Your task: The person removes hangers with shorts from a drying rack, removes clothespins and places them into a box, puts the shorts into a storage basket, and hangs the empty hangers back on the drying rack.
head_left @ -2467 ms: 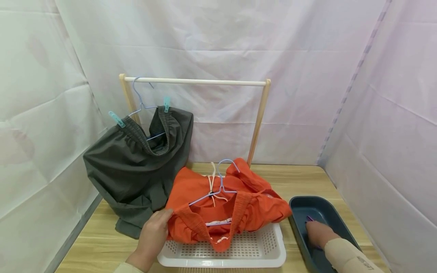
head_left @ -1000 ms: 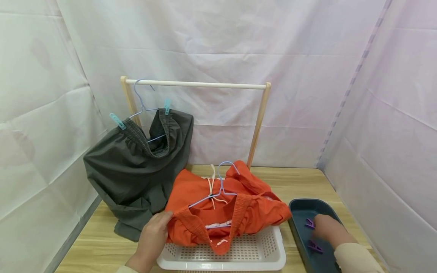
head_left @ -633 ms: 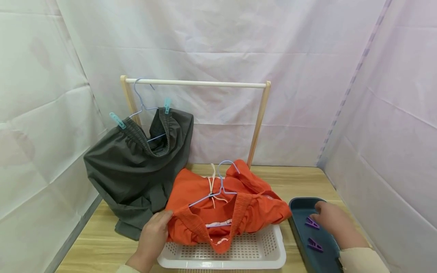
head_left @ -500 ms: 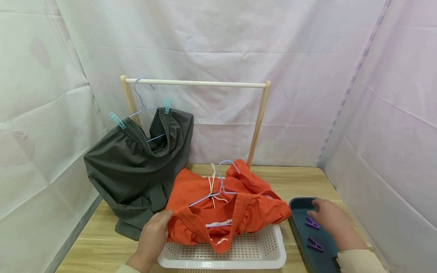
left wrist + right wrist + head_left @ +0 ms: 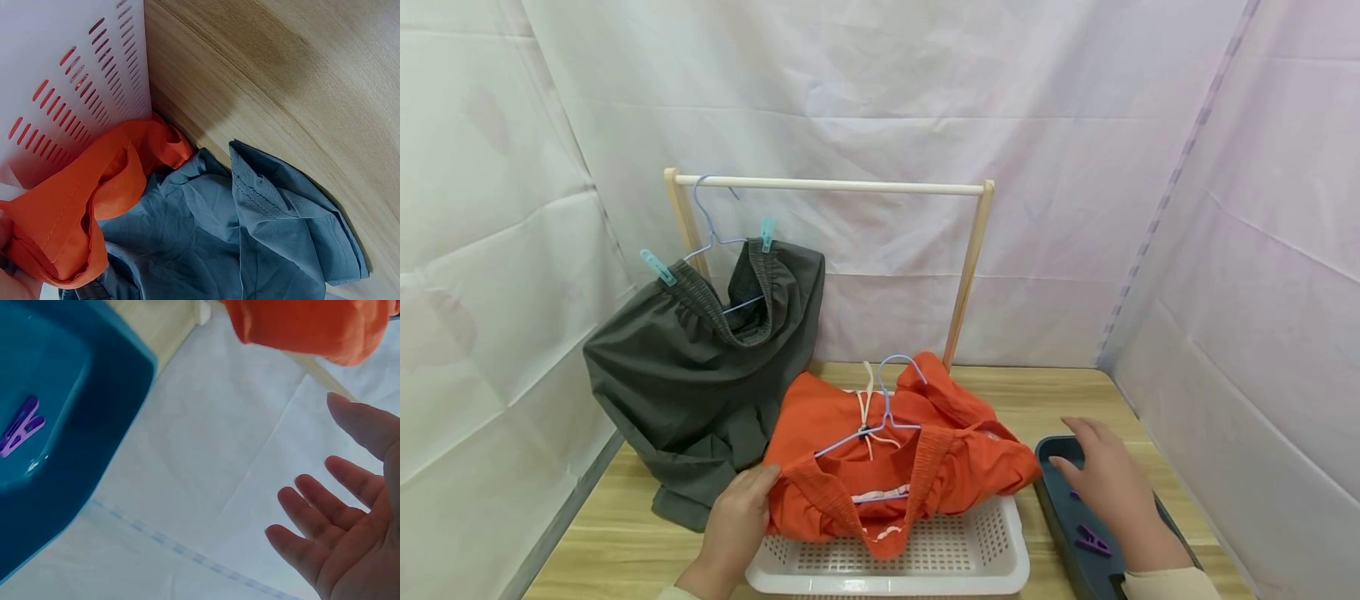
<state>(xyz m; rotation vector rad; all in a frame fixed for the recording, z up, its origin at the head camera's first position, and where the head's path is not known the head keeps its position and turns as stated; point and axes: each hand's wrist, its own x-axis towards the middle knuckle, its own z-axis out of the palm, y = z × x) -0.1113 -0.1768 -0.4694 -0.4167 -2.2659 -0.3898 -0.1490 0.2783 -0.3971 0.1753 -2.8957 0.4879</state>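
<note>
Orange drawstring shorts [image 5: 820, 408] lie over a white perforated basket [image 5: 887, 583], with a blue-purple hanger [image 5: 886, 408] set inside their ribbed waistband. At the waistband's left end, my left hand [image 5: 735, 521] grips the cloth between thumb and fingers. My right hand [image 5: 1112, 483] hovers over the dark blue tray [image 5: 1052, 508], fingers spread and palm bare in the right wrist view. A purple clothespin [image 5: 1092, 542] lies on the tray floor, and part of a second one shows beside the hand.
Grey-green trousers [image 5: 700, 375] hang from a hanger [image 5: 711, 225] at the left of a rack [image 5: 850, 183], held by two teal clothespins [image 5: 658, 267]. Cloth walls enclose the wooden table [image 5: 1030, 387] at the back and sides.
My right hand was down in the tray at the purple clothespins; it has risen from them, and its fingers have spread. My left hand keeps its hold on the shorts.
</note>
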